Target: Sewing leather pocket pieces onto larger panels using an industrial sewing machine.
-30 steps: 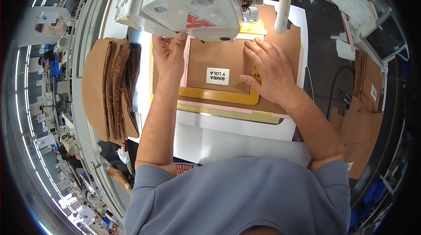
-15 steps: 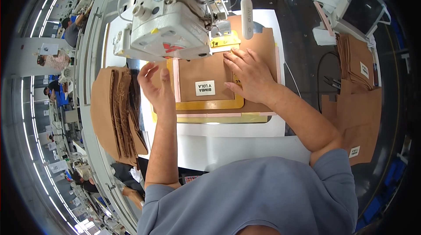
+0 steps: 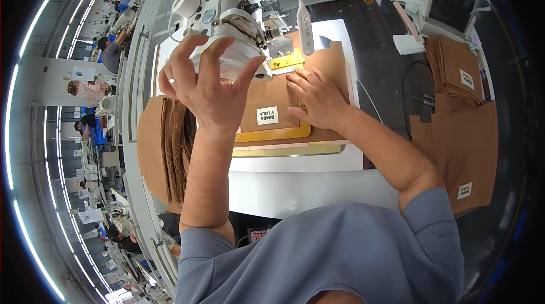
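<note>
My left hand (image 3: pixel 213 91) is raised in front of the white sewing machine head (image 3: pixel 207 31), with thumb and fingers apart and curved. Nothing shows between them; whether a fingertip touches the machine I cannot tell. Flat under the machine lies a brown panel (image 3: pixel 255 93) with a white label (image 3: pixel 267 115), edged by a yellow template frame (image 3: pixel 278 133). My right hand (image 3: pixel 321 98) rests palm down on the brown material at the panel's right side, fingers stretched toward a yellow clamp plate (image 3: pixel 286 61). The needle area is partly hidden.
A stack of brown pieces (image 3: pixel 152 151) stands at the left. Folded brown pieces (image 3: pixel 445 68) and a larger brown sheet (image 3: pixel 471 133) lie at the right, near a cable (image 3: pixel 404 99). A monitor (image 3: pixel 454 0) stands far right. A slim white lamp (image 3: pixel 305 31) hangs beside the machine.
My left hand has risen from the panel's left side to in front of the machine head. My right hand stays on the brown material. The whole view has shifted slightly.
</note>
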{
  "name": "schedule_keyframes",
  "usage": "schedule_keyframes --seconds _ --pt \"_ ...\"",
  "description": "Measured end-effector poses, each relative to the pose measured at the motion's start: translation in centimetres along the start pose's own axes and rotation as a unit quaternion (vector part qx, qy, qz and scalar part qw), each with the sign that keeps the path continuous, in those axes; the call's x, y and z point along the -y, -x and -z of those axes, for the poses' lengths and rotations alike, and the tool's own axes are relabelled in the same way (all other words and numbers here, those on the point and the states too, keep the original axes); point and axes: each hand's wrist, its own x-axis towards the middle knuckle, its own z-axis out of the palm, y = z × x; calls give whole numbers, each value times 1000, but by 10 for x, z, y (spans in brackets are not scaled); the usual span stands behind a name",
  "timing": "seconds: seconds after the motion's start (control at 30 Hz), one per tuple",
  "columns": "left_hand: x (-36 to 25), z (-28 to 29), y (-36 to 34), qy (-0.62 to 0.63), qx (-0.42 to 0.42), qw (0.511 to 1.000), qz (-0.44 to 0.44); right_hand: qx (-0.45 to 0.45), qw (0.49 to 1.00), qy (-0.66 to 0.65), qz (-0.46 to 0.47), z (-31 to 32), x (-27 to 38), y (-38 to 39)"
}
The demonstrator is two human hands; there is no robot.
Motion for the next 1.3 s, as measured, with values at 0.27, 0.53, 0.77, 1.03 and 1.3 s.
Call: schedule_keyframes --seconds 0.27,0.53,0.77,1.03,1.3 --pt "-23 -10 -21 -38 35 998 24 -26 1000 -12 10 -6 -2 -1" --pt "-22 -34 -13 -50 21 998 42 -21 1000 -12 8 -7 -1 -2" --pt "-29 2 2 64 23 992 105 -15 1000 -14 4 -5 -1 0" --pt "-23 28 37 345 56 883 314 -28 1000 -5 11 -6 -3 -3" --pt "-12 30 53 641 55 614 457 -23 1000 1 12 -3 -2 -1"
